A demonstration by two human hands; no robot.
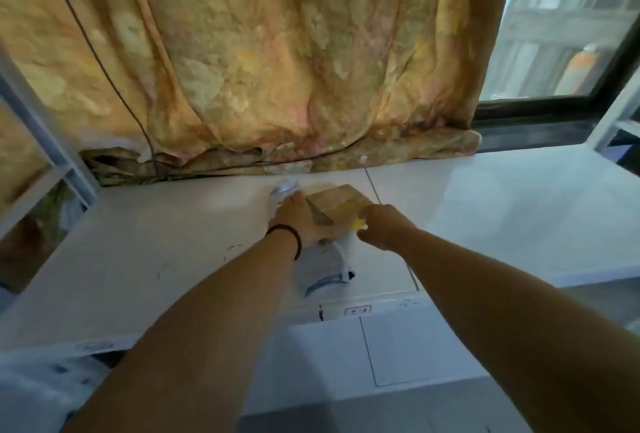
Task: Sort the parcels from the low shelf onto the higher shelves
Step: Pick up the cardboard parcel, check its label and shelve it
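Observation:
A small brown cardboard parcel [339, 202] lies on the white shelf [173, 242], near its middle. A white plastic mailer parcel [325, 268] lies under and in front of it, and one end of the mailer shows beyond my left hand. My left hand [299, 221], with a dark bead bracelet at the wrist, presses on the box's left side and the mailer. My right hand [382, 226] grips the box's near right corner, where a yellow patch shows. Both arms reach forward over the shelf edge.
A yellow-orange patterned curtain [270, 69] hangs behind the shelf with a dark cable across it. A window [561, 34] sits at the right. White shelf uprights [45, 141] stand at the left. A lower white surface [398, 349] and white bags [38, 387] lie below.

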